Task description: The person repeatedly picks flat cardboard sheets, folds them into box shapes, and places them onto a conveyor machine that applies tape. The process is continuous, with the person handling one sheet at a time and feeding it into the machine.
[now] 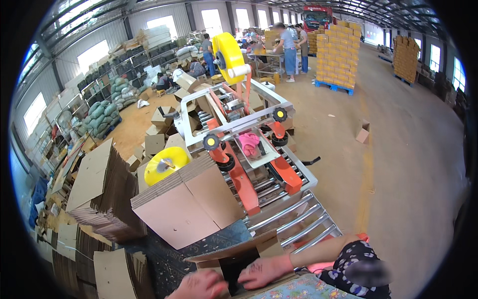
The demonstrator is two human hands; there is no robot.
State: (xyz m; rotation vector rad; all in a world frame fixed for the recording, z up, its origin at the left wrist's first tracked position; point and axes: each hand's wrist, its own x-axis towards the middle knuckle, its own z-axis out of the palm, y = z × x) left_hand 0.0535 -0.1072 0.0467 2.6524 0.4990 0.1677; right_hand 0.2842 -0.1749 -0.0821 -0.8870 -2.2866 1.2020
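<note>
In the head view, the carton sits at the lower edge, right in front of the person, with its top open: a long flap stands along the far side and the inside shows dark. The left hand is at the carton's left part, its fingers curled and slightly blurred; whether they pinch cardboard, I cannot tell. The right hand lies over the near side with bent fingers reaching to the opening; it seems to touch a flap, but whether it grips it or only presses is not clear.

The step in hand looks like forming the carton and working its flaps by hand. The next move probably calls for pressing the short flaps in, then the long ones over them, while keeping the box square; a flap springing back up would be the likely trouble.

Beyond the carton, a roller conveyor leads up to a carton-taping machine with orange side guides, 2 black knobs with yellow centres and a yellow tape roll on top. A pink cloth lies in its middle. To the left, a row of flattened cartons leans on the dark-covered counter, with a 2nd tape roll just behind it.
</note>
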